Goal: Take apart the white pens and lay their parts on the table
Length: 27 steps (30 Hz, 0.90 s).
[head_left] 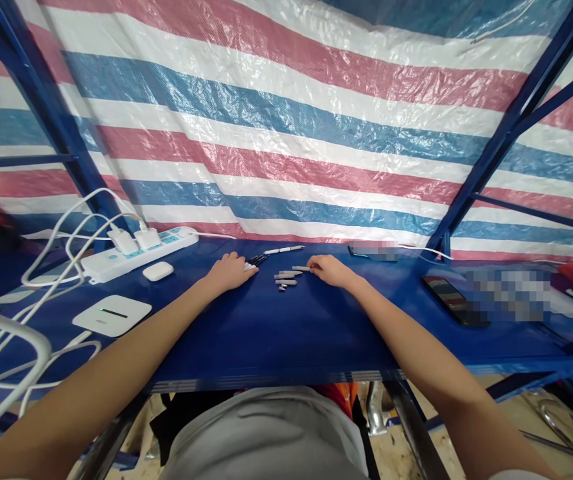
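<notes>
Left grip (229,273): fingers curled down, black piece (257,260) just beyond; pinching or not, cannot tell.
Right grip (329,270): fingertips resting on a pale tube (300,268); no clear pinch.
Between grips: short tubes (285,279) lying loose and separate on the bench (276,333).
Beyond grips: white pen (284,250), lying whole.
Progress: parts still apart, none visibly joined.

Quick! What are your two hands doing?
Left hand: palm down, by a black pen piece; can't tell if holding.
Right hand: palm down, touching a pale pen piece; can't tell if holding.
</notes>
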Motion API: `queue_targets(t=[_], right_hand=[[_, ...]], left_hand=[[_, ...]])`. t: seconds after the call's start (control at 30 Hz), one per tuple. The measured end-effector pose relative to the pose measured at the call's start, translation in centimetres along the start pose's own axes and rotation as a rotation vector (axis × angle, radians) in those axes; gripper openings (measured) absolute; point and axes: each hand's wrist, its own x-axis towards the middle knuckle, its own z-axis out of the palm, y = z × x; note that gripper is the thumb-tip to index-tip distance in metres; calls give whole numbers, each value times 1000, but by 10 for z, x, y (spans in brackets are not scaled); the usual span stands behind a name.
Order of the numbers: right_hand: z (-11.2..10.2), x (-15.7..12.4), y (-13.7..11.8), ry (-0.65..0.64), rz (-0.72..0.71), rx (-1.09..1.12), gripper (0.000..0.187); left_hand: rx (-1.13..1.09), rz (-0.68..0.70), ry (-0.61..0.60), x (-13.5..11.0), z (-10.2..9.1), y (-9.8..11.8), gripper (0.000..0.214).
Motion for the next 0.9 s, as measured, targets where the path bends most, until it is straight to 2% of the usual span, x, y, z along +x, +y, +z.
queue_targets(t=[0.13,0.27,0.5,0.6,0.7,0.9], right_hand=[[0,0,0,-4,0,-7,21],[1,0,1,-2,-2,-7,21],[1,2,2,34,8,25,22],[-2,1,0,68,14,74,23],[-8,0,-3,120,30,141,23],[-14,2,-5,207,91,344,23]], left_hand=[[9,-2,-11,-2,-6,1,43],[1,-2,-29,-3,-8,-1,40],[-33,5,-48,3,-4,-9,43],[-38,24,-4,4,-2,-9,51],[-53,121,97,-1,-5,-4,57],[-123,426,242,-19,-15,25,47]])
